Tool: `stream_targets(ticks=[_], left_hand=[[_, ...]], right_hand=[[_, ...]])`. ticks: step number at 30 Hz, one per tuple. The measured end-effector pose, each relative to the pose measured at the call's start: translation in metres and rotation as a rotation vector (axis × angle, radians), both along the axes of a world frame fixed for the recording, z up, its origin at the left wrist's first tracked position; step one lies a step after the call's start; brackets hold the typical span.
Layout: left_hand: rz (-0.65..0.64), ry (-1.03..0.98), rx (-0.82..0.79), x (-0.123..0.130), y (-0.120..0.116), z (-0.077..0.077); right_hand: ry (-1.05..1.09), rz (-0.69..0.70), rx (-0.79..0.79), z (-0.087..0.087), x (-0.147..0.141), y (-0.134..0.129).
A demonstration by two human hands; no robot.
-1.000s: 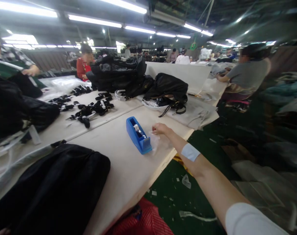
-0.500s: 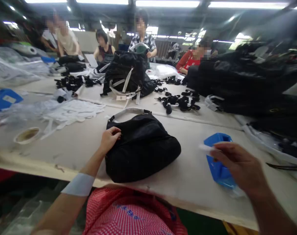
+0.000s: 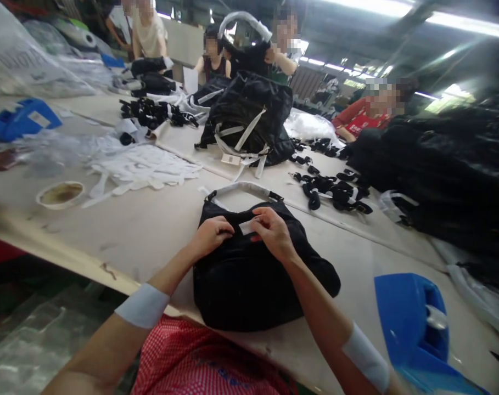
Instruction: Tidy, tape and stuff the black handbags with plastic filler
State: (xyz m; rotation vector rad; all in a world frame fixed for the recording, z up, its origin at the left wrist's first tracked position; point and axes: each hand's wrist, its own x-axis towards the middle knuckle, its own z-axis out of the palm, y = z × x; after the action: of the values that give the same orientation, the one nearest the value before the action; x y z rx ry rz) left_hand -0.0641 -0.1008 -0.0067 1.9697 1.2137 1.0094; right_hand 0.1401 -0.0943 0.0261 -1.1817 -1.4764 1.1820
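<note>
In front of me on the table lies a black handbag (image 3: pixel 249 285), its handle (image 3: pixel 245 189) wrapped in white material. My left hand (image 3: pixel 214 236) pinches at the upper left of the bag; whatever small part sits between the fingertips is hidden. Over the bag's upper middle, my right hand (image 3: pixel 272 230) is closed on a short strip of whitish tape (image 3: pixel 246 227), whose free end points toward the left fingers. A small gap separates the two hands. To the right stands a blue tape dispenser (image 3: pixel 401 318) with a tape roll in it.
White strips (image 3: pixel 146 170) and a tape roll (image 3: pixel 60 195) lie at left, near another blue dispenser (image 3: pixel 24 118). Ahead stands a black bag (image 3: pixel 249 115) with white straps; black strap bundles (image 3: pixel 331 189) lie beside it. A dark pile (image 3: pixel 438 164) fills the right. Several people work across the table.
My right hand has moved left from the blue dispenser to above the handbag, carrying the tape strip. My left hand stays at the bag. Across the table, a person has raised a white-wrapped handle.
</note>
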Motion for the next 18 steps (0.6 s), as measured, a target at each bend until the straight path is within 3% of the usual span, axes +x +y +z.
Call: stream_targets(ticks=[6,11,18], left_hand=[[0.072,-0.343,-0.292,0.007,-0.002,-0.014],[0.112,-0.344,-0.282,0.009,-0.003,-0.017],[0.113,-0.311,-0.269,0.009,-0.003,-0.015]], right_hand=[[-0.117,-0.022,0.137,-0.012,-0.011,0.012],[-0.192,-0.107,0.198,-0.017,-0.013,0.021],[-0.316,-0.045,0.287,-0.013,-0.019,0.018]])
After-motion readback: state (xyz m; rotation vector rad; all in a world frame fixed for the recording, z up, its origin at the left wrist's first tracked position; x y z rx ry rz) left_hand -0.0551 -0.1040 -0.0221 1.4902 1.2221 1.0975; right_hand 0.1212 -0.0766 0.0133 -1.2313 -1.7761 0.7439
